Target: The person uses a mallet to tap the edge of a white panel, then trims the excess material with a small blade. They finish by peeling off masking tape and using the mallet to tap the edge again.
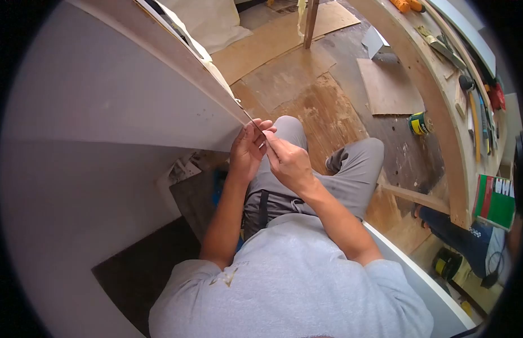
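A thin dark strip point(254, 122) runs from the lower corner of the large pale panel point(132, 84) to my hands. My right hand point(289, 164) is closed, pinching its near end. Beside it, my left hand point(247, 153) is turned palm up, with its thumb and loosely curled fingers around the strip close to the panel's edge. Both hands are above my lap, almost touching each other. What lies between the fingertips is too small to make out.
A curved wooden bench point(436, 96) at the right bears tools and a green box point(495, 201). On the floor are a board point(390, 87), a labelled tin point(420, 123) and a wooden post point(311, 23). Another person's dark-clothed leg point(461, 236) shows at the lower right.
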`<action>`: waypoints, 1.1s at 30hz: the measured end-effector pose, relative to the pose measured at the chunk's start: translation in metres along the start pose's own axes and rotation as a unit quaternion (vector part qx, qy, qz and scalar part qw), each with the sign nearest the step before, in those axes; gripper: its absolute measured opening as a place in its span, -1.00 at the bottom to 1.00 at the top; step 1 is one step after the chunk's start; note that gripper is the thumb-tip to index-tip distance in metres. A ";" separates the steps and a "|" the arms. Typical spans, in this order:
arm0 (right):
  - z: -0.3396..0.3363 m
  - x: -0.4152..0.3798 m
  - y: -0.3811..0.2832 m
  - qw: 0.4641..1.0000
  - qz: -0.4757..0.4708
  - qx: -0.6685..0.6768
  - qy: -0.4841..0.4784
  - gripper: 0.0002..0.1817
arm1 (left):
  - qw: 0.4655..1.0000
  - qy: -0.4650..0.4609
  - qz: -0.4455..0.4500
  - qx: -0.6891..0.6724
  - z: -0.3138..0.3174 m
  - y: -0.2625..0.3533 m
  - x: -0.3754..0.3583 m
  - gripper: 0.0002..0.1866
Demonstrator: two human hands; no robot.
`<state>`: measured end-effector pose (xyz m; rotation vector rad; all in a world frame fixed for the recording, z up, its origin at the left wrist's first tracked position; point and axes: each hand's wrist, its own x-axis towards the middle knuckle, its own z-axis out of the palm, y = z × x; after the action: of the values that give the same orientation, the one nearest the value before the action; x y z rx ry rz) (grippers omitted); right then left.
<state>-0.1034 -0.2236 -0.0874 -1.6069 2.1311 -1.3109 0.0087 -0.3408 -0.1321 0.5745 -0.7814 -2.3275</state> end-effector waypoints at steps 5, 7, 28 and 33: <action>0.007 0.001 -0.001 0.999 0.004 -0.053 0.003 -0.61 | 0.997 -0.051 0.030 -0.052 -0.004 -0.007 0.009 -0.69; 0.008 0.003 -0.002 0.998 0.005 -0.064 0.001 -0.62 | 0.997 -0.052 0.025 -0.050 -0.004 -0.007 0.013 -0.70; 0.020 0.015 -0.009 0.995 0.000 -0.096 0.017 -0.55 | 0.976 -0.072 -0.001 -0.205 -0.002 -0.010 0.025 -0.75; 0.019 0.016 -0.011 0.996 0.028 -0.084 -0.014 -0.56 | 0.977 -0.060 -0.007 -0.206 0.001 -0.009 0.025 -0.76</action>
<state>-0.0908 -0.2482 -0.0853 -1.6027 2.3056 -1.1134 -0.0136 -0.3510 -0.1421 0.2591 -0.3251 -2.4583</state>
